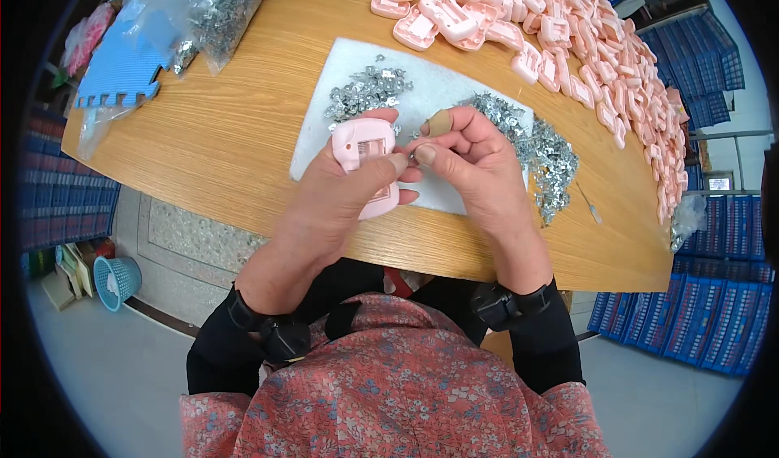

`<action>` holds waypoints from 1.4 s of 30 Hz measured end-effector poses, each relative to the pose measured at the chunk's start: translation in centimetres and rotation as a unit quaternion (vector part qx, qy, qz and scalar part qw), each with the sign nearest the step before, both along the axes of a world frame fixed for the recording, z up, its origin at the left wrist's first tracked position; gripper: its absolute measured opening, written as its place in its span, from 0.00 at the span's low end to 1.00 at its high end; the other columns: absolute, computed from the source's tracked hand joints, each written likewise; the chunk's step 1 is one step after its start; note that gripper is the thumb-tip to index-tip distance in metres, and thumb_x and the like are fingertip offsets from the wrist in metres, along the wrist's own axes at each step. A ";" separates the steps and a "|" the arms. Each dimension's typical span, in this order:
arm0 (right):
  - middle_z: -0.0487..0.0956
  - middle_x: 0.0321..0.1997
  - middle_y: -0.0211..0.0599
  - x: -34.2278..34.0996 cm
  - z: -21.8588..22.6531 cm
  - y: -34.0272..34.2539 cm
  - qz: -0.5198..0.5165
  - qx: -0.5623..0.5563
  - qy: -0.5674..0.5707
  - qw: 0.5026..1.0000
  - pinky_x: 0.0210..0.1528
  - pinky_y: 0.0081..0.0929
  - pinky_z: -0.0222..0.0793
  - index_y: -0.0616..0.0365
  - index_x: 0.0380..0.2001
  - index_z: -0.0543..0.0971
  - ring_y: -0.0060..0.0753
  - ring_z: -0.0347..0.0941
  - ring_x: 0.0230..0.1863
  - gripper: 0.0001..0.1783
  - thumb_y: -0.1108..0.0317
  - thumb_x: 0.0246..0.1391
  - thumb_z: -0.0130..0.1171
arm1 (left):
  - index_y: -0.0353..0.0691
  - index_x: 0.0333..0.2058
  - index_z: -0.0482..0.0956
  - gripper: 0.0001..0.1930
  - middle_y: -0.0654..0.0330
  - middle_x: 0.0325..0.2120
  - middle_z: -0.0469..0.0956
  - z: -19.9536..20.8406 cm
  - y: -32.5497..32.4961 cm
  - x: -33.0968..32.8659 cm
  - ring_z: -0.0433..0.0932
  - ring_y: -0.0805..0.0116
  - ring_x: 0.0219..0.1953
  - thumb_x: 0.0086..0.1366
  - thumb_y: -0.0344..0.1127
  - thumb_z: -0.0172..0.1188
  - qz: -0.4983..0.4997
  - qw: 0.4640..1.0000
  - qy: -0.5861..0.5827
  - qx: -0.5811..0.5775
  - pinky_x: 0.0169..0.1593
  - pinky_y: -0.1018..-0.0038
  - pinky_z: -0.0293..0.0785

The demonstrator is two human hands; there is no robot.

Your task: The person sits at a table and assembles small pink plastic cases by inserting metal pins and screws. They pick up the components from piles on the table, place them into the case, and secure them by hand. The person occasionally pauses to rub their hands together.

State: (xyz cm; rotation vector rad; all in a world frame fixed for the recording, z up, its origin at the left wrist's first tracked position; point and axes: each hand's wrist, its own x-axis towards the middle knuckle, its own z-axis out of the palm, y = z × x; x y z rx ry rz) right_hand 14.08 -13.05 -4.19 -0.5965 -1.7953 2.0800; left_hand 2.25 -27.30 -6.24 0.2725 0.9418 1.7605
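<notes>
My left hand (341, 182) is closed round a pink plastic housing (354, 140) with a rectangular window, its thumb lying across the front. Close to the housing's right edge, my right hand (479, 158) pinches a tiny metal piece (413, 156) between thumb and forefinger; its shape is mostly hidden by the fingertips. A tan wrap covers one finger of that hand. Both hands hover over a white foam sheet (324, 77). On the sheet lie a heap of small silvery metal parts (369, 90) behind my left hand and a second metal heap (553, 166) beside my right, spilling onto the wood.
Many pink housings (560, 28) are piled along the far and right side of the wooden table (235, 125). At the far left lie a blue foam mat (134, 56) and clear bags of metal parts (223, 16). Blue crates (690, 312) are stacked at right; a basket (118, 282) stands on the floor.
</notes>
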 end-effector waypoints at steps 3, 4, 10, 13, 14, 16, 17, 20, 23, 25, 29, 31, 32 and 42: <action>0.84 0.40 0.36 0.2 -0.3 0.1 0.007 -0.044 0.017 0.999 0.45 0.18 0.75 0.59 0.44 0.73 0.18 0.79 0.41 0.11 0.75 0.61 0.62 | 0.36 0.64 0.62 0.29 0.53 0.47 0.78 0.0 0.4 0.2 0.81 0.67 0.42 0.66 0.30 0.61 -0.017 0.998 -0.060 0.025 0.45 0.70 0.83; 0.84 0.41 0.36 0.4 -0.4 0.2 0.006 -0.038 0.018 0.999 0.46 0.18 0.75 0.59 0.44 0.73 0.19 0.79 0.42 0.11 0.75 0.61 0.62 | 0.36 0.64 0.61 0.29 0.52 0.47 0.78 0.0 0.5 0.2 0.81 0.67 0.42 0.66 0.29 0.61 -0.023 0.997 -0.070 0.029 0.45 0.70 0.82; 0.84 0.42 0.37 1.1 -0.6 0.0 -0.004 -0.043 0.044 0.998 0.48 0.19 0.75 0.59 0.44 0.73 0.19 0.79 0.43 0.11 0.76 0.60 0.62 | 0.39 0.64 0.62 0.29 0.54 0.48 0.77 0.8 0.4 0.4 0.80 0.69 0.41 0.66 0.30 0.61 -0.039 0.996 -0.074 0.017 0.45 0.69 0.82; 0.84 0.43 0.37 1.2 -0.7 0.0 -0.011 -0.055 0.056 0.997 0.48 0.19 0.75 0.59 0.44 0.74 0.19 0.79 0.44 0.10 0.77 0.60 0.62 | 0.37 0.64 0.61 0.30 0.54 0.46 0.77 0.9 0.7 0.6 0.80 0.69 0.39 0.66 0.29 0.61 -0.038 0.997 -0.067 0.013 0.44 0.71 0.81; 0.83 0.42 0.36 1.3 -0.7 0.2 -0.012 -0.055 0.066 0.996 0.48 0.19 0.74 0.59 0.44 0.74 0.19 0.78 0.44 0.10 0.77 0.60 0.62 | 0.37 0.64 0.61 0.29 0.56 0.44 0.77 0.8 1.1 0.6 0.80 0.70 0.38 0.66 0.29 0.61 -0.040 0.997 -0.060 0.018 0.43 0.71 0.81; 0.82 0.41 0.32 1.6 -1.4 0.2 -0.018 -0.058 0.072 0.996 0.46 0.18 0.74 0.59 0.44 0.75 0.17 0.77 0.42 0.10 0.77 0.60 0.61 | 0.37 0.64 0.61 0.29 0.58 0.41 0.76 0.3 1.2 0.7 0.79 0.70 0.37 0.66 0.29 0.60 -0.039 0.998 -0.047 0.007 0.42 0.71 0.80; 0.82 0.40 0.30 1.7 -2.2 0.2 -0.021 -0.051 0.072 0.996 0.46 0.17 0.73 0.59 0.44 0.75 0.17 0.77 0.41 0.10 0.77 0.60 0.61 | 0.37 0.64 0.61 0.29 0.59 0.40 0.76 0.2 1.2 0.7 0.79 0.71 0.36 0.66 0.29 0.60 -0.036 0.999 -0.038 0.003 0.41 0.71 0.80; 0.81 0.40 0.26 2.4 -1.2 0.9 -0.045 -0.026 0.049 0.997 0.46 0.18 0.72 0.58 0.46 0.76 0.14 0.75 0.42 0.10 0.76 0.61 0.60 | 0.36 0.64 0.61 0.29 0.60 0.37 0.75 1.4 2.5 1.2 0.77 0.71 0.34 0.66 0.28 0.60 -0.011 1.000 -0.010 -0.014 0.39 0.71 0.78; 0.80 0.38 0.26 2.6 0.1 1.1 -0.028 -0.042 0.050 0.997 0.45 0.16 0.70 0.58 0.46 0.75 0.13 0.74 0.40 0.10 0.75 0.61 0.60 | 0.34 0.62 0.62 0.27 0.60 0.37 0.74 2.2 3.2 1.7 0.76 0.71 0.33 0.66 0.27 0.59 0.017 0.997 0.077 -0.024 0.38 0.73 0.76; 0.79 0.37 0.24 2.7 0.9 1.2 -0.007 -0.045 0.052 0.998 0.44 0.16 0.70 0.58 0.45 0.75 0.12 0.73 0.39 0.10 0.75 0.62 0.59 | 0.34 0.62 0.62 0.27 0.60 0.37 0.74 2.1 3.5 2.2 0.76 0.71 0.33 0.66 0.27 0.58 0.037 0.988 0.144 -0.032 0.38 0.74 0.75; 0.76 0.34 0.25 3.5 -0.5 1.7 -0.024 0.005 0.051 0.998 0.39 0.15 0.70 0.60 0.44 0.74 0.12 0.71 0.35 0.11 0.77 0.58 0.59 | 0.35 0.61 0.63 0.26 0.60 0.34 0.75 2.1 3.5 3.0 0.76 0.72 0.32 0.64 0.25 0.57 0.024 0.981 0.186 -0.046 0.38 0.74 0.75; 0.75 0.35 0.22 4.0 -0.6 1.7 -0.021 0.013 0.049 0.998 0.39 0.14 0.68 0.58 0.44 0.74 0.10 0.69 0.36 0.10 0.76 0.59 0.60 | 0.36 0.60 0.64 0.26 0.61 0.34 0.74 2.1 3.6 3.3 0.76 0.72 0.32 0.64 0.25 0.57 0.010 0.985 0.171 -0.034 0.38 0.73 0.76; 0.75 0.36 0.20 4.2 -0.8 1.6 -0.019 0.012 0.048 0.999 0.40 0.13 0.67 0.56 0.43 0.74 0.09 0.69 0.37 0.10 0.75 0.60 0.61 | 0.37 0.60 0.64 0.26 0.61 0.34 0.74 2.0 3.4 3.4 0.77 0.72 0.31 0.64 0.25 0.57 0.004 0.986 0.164 -0.033 0.38 0.73 0.77; 0.77 0.32 0.31 15.9 16.8 23.7 -0.386 0.296 0.091 0.869 0.35 0.17 0.68 0.64 0.51 0.75 0.19 0.70 0.29 0.26 0.68 0.48 0.66 | 0.43 0.59 0.69 0.24 0.57 0.29 0.78 1.3 1.3 1.7 0.78 0.66 0.29 0.76 0.51 0.37 -0.025 0.999 -0.006 0.022 0.29 0.68 0.79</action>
